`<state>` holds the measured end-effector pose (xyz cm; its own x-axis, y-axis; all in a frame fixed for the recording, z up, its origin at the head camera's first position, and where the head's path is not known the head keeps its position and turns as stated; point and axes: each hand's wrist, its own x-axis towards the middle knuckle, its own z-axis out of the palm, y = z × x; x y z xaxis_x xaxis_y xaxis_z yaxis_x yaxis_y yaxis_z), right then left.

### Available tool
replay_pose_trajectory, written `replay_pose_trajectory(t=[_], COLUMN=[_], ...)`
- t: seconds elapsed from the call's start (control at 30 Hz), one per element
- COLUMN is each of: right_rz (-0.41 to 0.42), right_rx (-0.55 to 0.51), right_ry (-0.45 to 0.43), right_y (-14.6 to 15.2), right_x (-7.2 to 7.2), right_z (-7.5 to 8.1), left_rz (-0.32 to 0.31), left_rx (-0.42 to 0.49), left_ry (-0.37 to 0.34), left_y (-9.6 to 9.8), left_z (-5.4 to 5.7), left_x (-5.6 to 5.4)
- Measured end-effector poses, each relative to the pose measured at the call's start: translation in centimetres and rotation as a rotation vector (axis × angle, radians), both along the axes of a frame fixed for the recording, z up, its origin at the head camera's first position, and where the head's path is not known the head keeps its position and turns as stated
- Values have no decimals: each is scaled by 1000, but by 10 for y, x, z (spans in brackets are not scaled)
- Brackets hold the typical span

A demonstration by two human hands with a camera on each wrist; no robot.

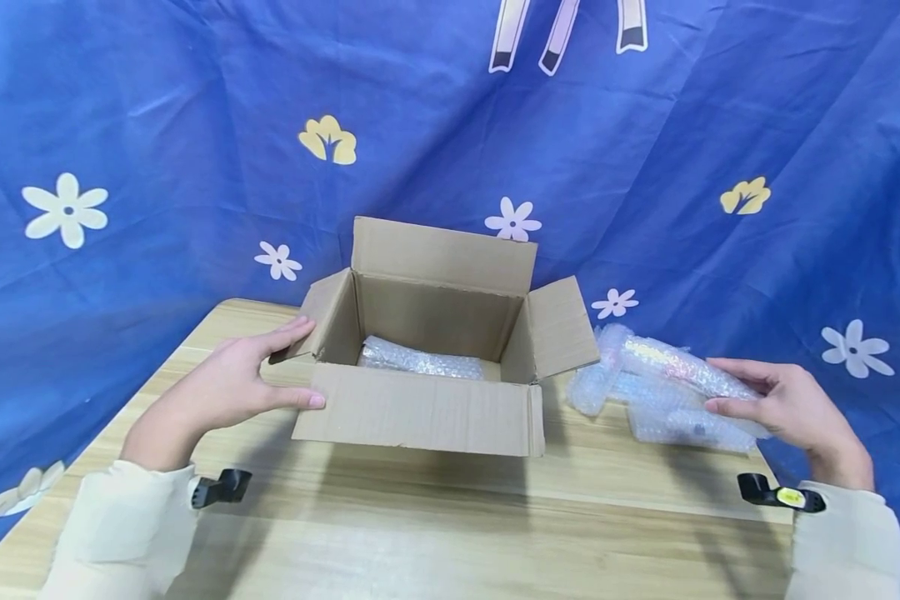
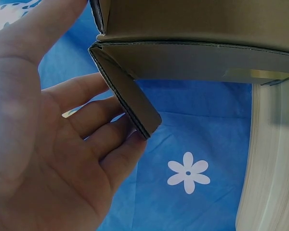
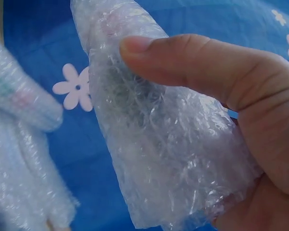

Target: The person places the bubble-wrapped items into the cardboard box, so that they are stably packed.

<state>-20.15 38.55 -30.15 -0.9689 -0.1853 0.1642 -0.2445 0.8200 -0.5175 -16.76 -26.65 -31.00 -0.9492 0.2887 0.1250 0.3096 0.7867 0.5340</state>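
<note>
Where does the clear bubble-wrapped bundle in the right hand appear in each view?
Head: the clear bubble-wrapped bundle is right of centre, held by the right hand.
Left wrist: not in it.
Right wrist: centre, in that hand's grip.
Shared landmark: blue flower-printed cloth.

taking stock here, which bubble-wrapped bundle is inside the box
The bubble-wrapped bundle lying inside the cardboard box, behind its front flap; the other bundles are outside, to the box's right, one held in the right hand.

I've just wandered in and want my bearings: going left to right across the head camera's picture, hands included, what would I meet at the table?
Left hand → open cardboard box → bubble-wrapped packages → right hand.
</note>
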Motion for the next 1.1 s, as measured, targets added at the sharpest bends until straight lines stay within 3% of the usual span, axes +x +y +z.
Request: replay_pose_trajectory(t=[0.3, 0.8, 1.1], right_rz=[5, 27, 113], right_rx=[21, 0, -12], right_ry=[13, 132, 168], right_y=[-9, -38, -70], right_x=[-3, -13, -26], right_z=[25, 70, 93], left_rz=[4, 6, 3], left_rx=[-5, -9, -3], left_ry=[-4, -1, -13], left_y=[0, 0, 0], left_z=[0, 1, 1], left_x=[1, 0, 0])
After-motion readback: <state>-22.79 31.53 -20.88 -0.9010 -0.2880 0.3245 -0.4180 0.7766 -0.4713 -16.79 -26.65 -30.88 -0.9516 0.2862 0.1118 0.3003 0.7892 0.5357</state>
